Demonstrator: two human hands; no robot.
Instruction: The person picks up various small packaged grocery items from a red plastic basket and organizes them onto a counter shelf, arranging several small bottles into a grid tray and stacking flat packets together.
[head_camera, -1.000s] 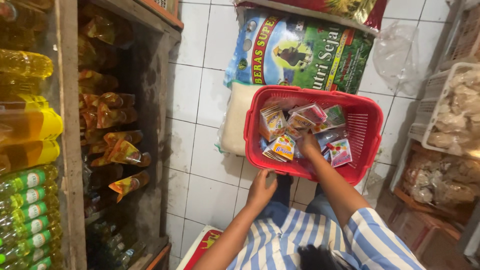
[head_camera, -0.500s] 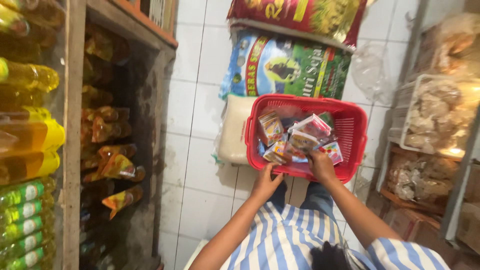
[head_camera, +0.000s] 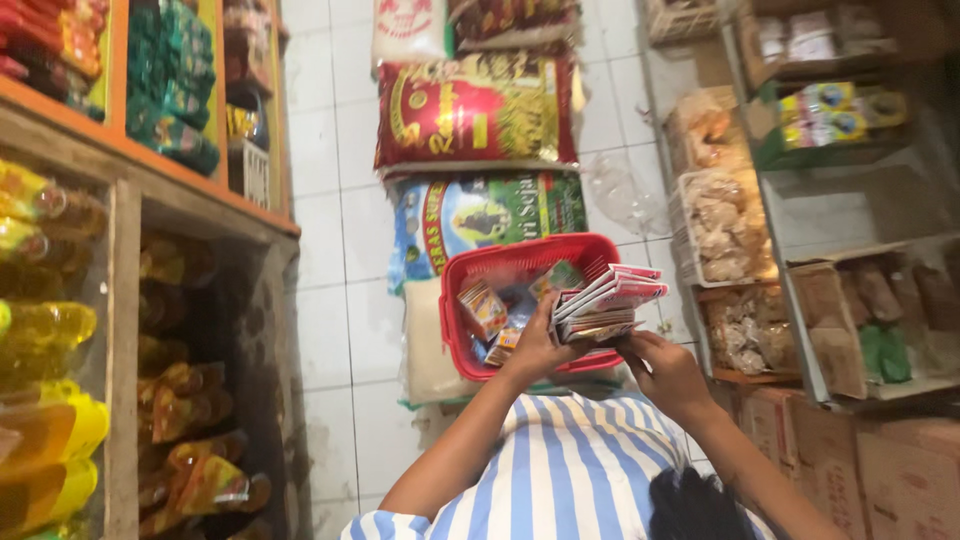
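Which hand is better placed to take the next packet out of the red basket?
Right, probably. The left hand is clamped around the fanned stack of flat pink-and-white packets over the red plastic basket; the right hand only touches the stack's lower edge, so it looks freer.

Left hand (head_camera: 540, 350) gripping sachet stack (head_camera: 610, 300), right hand (head_camera: 668, 372) beneath, red basket (head_camera: 500, 265)

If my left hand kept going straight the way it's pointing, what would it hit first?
Probably the small packets lying in the red basket. The left hand points up into it while gripping a fanned stack of sachets, though depth is hard to judge.
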